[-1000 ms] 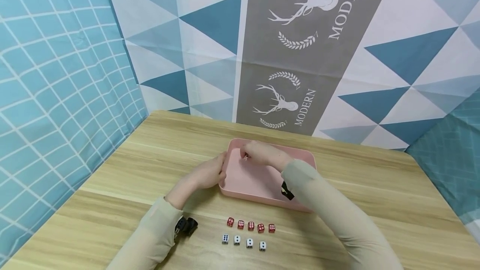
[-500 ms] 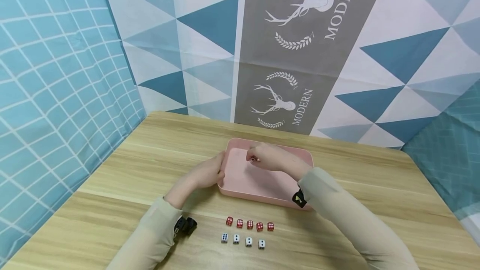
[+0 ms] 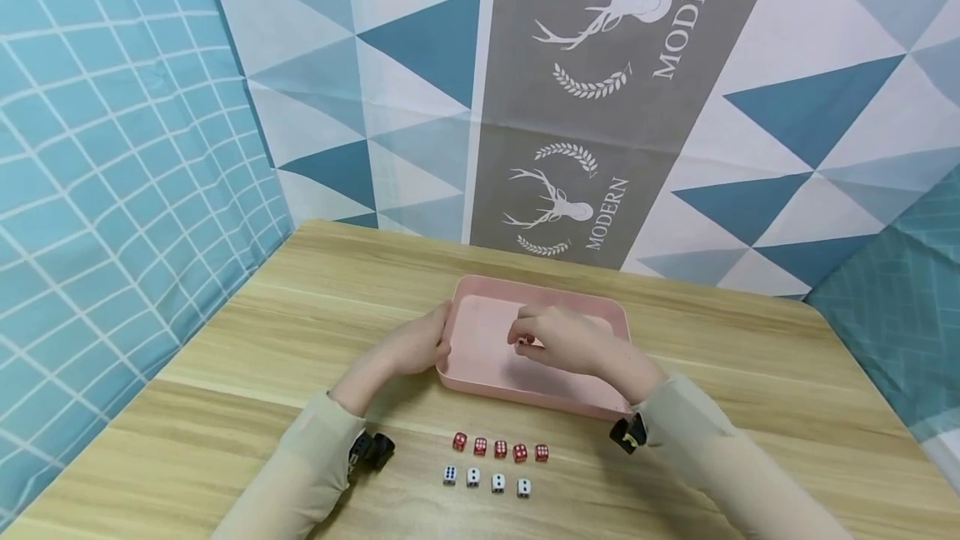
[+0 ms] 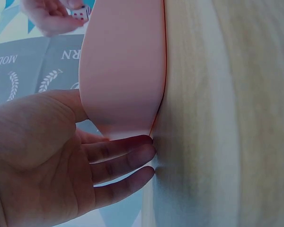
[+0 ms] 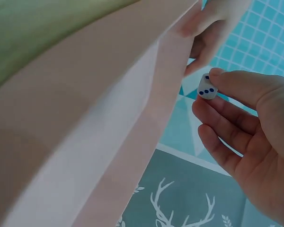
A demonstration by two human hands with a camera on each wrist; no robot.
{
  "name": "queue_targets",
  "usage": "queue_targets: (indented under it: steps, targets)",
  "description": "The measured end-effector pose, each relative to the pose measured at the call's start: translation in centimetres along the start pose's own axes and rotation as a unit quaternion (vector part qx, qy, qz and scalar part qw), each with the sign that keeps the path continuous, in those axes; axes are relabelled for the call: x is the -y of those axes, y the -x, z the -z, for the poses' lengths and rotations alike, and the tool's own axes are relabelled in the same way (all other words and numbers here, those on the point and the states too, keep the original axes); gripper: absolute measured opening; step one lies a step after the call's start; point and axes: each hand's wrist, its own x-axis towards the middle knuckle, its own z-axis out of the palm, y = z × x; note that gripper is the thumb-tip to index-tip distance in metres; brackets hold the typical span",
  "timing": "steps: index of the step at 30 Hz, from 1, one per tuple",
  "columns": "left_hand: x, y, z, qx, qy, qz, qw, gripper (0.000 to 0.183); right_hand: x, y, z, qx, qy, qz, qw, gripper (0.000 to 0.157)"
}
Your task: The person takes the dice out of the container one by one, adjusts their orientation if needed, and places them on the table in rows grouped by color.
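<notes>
A shallow pink tray sits on the wooden table. My left hand holds its left end; in the left wrist view the thumb goes over the wall and the other fingertips lie low beside it, at the table. Over the middle of the tray, my right hand pinches a white die with dark blue dots between thumb and fingertips. In the head view the curled fingers mostly hide this die. In front of the tray lie a row of several red dice and, nearer, a row of several white dice.
Bare wood table extends to both sides of the tray. Behind it hangs a patterned cloth with triangles and deer heads. A blue grid-patterned curtain borders the left side.
My right hand has lifted the die from the tray's far left part and moved right and nearer with it. The left hand and the dice rows have stayed in place.
</notes>
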Motion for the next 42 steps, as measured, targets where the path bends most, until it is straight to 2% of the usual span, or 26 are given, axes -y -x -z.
queue_targets:
  steps: [7,12,19,23,35,42]
  targets:
    - [0.2,0.2,-0.1,-0.006,-0.001,-0.010,0.9999,0.065,1.4,2.0,-0.2,-0.037,0.002,0.006,0.999,0.009]
    - [0.2,0.3,-0.1,-0.006,-0.003,-0.015,0.9999,0.065,2.6,3.4,-0.5,-0.046,-0.014,-0.008,0.999,0.008]
    - [0.2,0.3,0.0,-0.001,-0.003,-0.010,0.9999,0.066,4.0,4.8,-1.0,-0.062,-0.038,-0.008,0.997,0.007]
    - [0.2,0.3,0.0,0.000,-0.002,-0.005,1.0000,0.066,4.6,5.6,-1.3,-0.062,-0.044,-0.011,0.997,0.007]
    - [0.3,0.0,0.0,-0.001,0.001,-0.009,1.0000,0.066,6.2,7.7,-2.6,-0.050,-0.044,0.017,0.998,0.008]
    - [0.4,-0.2,-0.1,0.000,-0.001,-0.005,1.0000,0.065,6.9,8.6,-3.6,-0.015,-0.075,-0.003,0.997,0.008]
